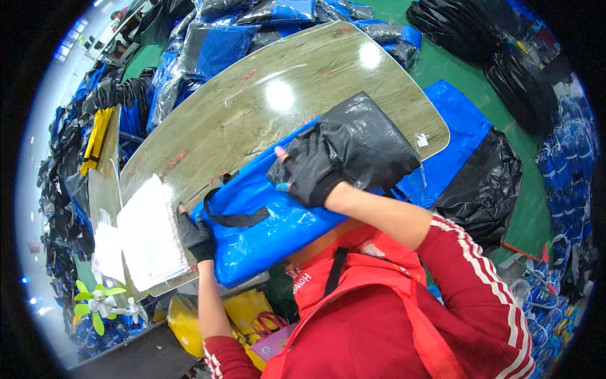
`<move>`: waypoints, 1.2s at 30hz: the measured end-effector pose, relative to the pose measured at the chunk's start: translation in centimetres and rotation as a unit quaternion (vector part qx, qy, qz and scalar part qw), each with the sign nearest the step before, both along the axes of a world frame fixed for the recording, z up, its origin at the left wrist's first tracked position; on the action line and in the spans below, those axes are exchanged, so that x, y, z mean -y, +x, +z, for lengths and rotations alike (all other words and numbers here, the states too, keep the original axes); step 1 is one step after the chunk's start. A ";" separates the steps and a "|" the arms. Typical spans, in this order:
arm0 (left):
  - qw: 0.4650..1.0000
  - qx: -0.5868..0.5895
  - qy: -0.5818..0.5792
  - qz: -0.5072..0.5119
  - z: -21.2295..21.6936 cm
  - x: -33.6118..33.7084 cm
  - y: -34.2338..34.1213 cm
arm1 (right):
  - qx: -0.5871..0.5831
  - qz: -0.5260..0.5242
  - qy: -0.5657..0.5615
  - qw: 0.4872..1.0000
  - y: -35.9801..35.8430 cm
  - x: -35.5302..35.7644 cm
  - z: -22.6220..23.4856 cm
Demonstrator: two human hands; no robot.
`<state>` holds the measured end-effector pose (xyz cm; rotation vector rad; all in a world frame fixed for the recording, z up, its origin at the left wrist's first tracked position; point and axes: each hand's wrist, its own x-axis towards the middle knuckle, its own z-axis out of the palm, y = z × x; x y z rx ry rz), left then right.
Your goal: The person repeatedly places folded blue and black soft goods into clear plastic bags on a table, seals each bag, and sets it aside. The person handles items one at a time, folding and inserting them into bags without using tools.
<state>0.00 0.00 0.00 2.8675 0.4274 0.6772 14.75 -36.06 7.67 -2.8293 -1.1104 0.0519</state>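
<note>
A blue plastic bag [278, 221] with a black strap lies flat along the near edge of a wood-grain table [252, 107]. On its far end rests a black shiny folded bag [372, 136]. My right hand [312, 167], in a black fingerless glove, presses down on the near corner of that black bag, fingers spread. My left hand [194, 237], also gloved, rests at the blue bag's left end, between it and a stack of clear flat packets [150, 230].
Heaps of blue and black bags [221, 38] crowd the far side of the table and the left wall. More black bags [483, 177] lie on the green floor at right. A yellow bag [246, 312] sits below the table edge. A small green fan [98, 303] stands at lower left.
</note>
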 end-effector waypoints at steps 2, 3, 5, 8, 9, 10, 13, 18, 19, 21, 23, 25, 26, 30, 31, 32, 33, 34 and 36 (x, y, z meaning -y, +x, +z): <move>0.959 0.041 -0.251 0.125 1.0 0.3 -0.9 | 0.085 0.041 0.060 0.994 -0.9 -1.7 -1.3; 0.944 -0.029 -0.270 0.189 2.0 0.6 -2.2 | 0.094 0.037 0.075 0.992 -0.8 -2.1 -1.9; 0.814 0.005 -0.553 0.177 3.6 1.8 -4.8 | 0.084 -0.009 0.077 0.994 -0.7 -3.2 -3.0; 0.548 -0.088 -0.825 0.103 6.1 2.9 -8.2 | 0.038 -0.025 0.117 0.992 0.3 -4.9 -4.1; 0.599 -0.094 -0.789 0.101 6.2 3.9 -8.5 | 0.044 -0.018 0.136 0.990 0.0 -5.0 -4.1; 0.605 -0.087 -0.780 0.131 6.5 4.5 -8.2 | 0.047 -0.017 0.149 0.988 -0.2 -4.8 -4.0; 0.660 -0.074 -0.741 0.097 9.0 6.5 -7.9 | 0.105 0.039 0.197 0.974 -1.6 -3.0 -3.2; 0.659 -0.035 -0.747 0.076 16.1 8.1 -5.1 | -0.150 -0.009 0.390 0.909 -7.8 5.0 -1.8; 0.613 -0.016 -0.790 -0.004 17.5 10.1 -3.9 | -0.156 -0.024 0.391 0.907 -8.5 5.0 -2.0; 0.566 -0.032 -0.808 -0.162 18.9 16.3 3.0 | -0.126 -0.031 0.398 0.908 -8.5 4.5 -2.7; 0.629 -0.016 -0.769 -0.109 17.6 26.1 10.6 | -0.270 -0.037 0.519 0.810 -7.7 4.2 -3.7; 0.797 0.013 -0.554 -0.239 15.5 34.4 16.0 | -0.334 -0.038 0.517 0.788 -8.6 5.4 -5.8; 0.853 -0.027 -0.434 -0.288 14.2 36.9 17.5 | -0.336 -0.035 0.482 0.808 -8.8 5.9 -6.9; 0.788 -0.151 -0.525 -0.283 9.5 40.7 20.4 | -0.279 -0.005 0.274 0.920 -9.0 7.0 -5.9; 0.789 -0.141 -0.531 -0.275 8.8 40.4 20.3 | -0.251 0.016 0.194 0.948 -9.0 7.7 -4.3; 0.826 -0.151 -0.448 -0.306 8.2 40.0 20.1 | -0.212 0.058 0.108 0.970 -9.1 8.7 -2.3; 0.826 -0.138 -0.414 -0.358 8.0 39.8 20.1 | -0.199 0.109 0.039 0.973 -8.8 10.0 0.0; 0.852 -0.149 -0.373 -0.334 8.0 39.6 20.1 | -0.003 0.142 0.239 0.961 -8.9 11.6 2.3; 0.823 -0.247 -0.433 -0.272 8.7 39.7 20.5 | -0.235 0.100 0.164 0.953 -7.6 15.1 5.9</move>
